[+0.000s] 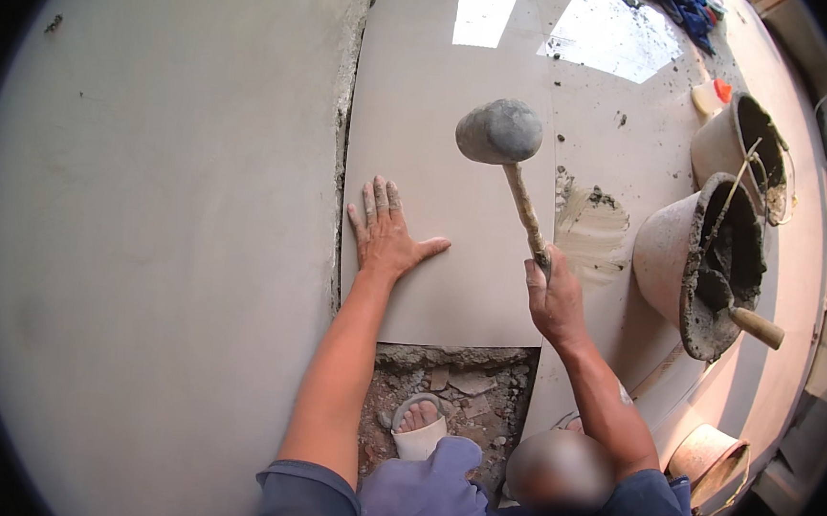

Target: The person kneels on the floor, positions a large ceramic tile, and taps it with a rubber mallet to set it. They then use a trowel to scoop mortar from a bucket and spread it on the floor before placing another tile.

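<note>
My left hand (386, 235) lies flat with spread fingers on a large pale floor tile (439, 298), close to its left edge by the wall. A rubber mallet (501, 132) with a grey head and a worn wooden handle is gripped in my right hand (557, 295). Its head is over the right part of the tile; how far above the surface I cannot tell. The tile's near edge borders a strip of rough ground (467, 382) with rubble and broken bits, where my sandalled foot (419, 421) rests.
To the right stand a mortar-caked bucket (663, 256) with a trowel (754, 327) in it, another bucket (719, 145) behind, and a smaller one (707, 451) nearer me. Wet mortar smears (593, 232) mark the neighbouring tile. Dark blue cloth (685, 13) lies at the far right. A plain wall (175, 241) runs along the left.
</note>
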Demonstrator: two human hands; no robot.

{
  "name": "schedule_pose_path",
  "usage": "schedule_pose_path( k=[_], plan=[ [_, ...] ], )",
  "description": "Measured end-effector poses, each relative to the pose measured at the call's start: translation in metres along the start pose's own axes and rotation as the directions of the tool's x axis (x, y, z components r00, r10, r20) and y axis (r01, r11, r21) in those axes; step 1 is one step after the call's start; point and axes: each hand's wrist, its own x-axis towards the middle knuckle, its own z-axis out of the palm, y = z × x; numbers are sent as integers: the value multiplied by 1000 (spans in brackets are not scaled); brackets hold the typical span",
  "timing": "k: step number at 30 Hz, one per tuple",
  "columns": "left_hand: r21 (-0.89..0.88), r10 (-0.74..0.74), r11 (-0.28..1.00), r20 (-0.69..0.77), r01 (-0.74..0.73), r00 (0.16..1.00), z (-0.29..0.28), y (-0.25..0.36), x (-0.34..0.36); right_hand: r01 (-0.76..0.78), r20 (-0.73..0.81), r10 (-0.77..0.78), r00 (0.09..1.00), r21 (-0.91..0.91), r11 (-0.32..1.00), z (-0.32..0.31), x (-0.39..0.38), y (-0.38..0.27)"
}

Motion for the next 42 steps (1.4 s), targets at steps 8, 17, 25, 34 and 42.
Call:
schedule_pose_path(
  k=[8, 17, 25, 34, 42],
  plan=[
    [-21, 31, 999, 28, -31, 999, 7, -6, 6, -106, 114, 102, 988, 28, 994, 56, 47, 2],
    [-62, 23, 998, -13, -24, 1000, 1, -4, 11, -34, 21, 33, 999, 76, 997, 28, 17, -22],
    [109, 234, 965, 61, -240, 970, 40, 30, -33, -14, -9, 16, 1000, 109, 994, -54, -69, 28],
    [99, 262, 960, 18, -263, 965, 43, 43, -41, -224, 203, 268, 942, -217, 950, -58, -85, 61],
    [125, 225, 963, 120, -239, 967, 24, 54, -33, -313, 198, 378, 904, -294, 903, -44, -65, 47]
  ],
)
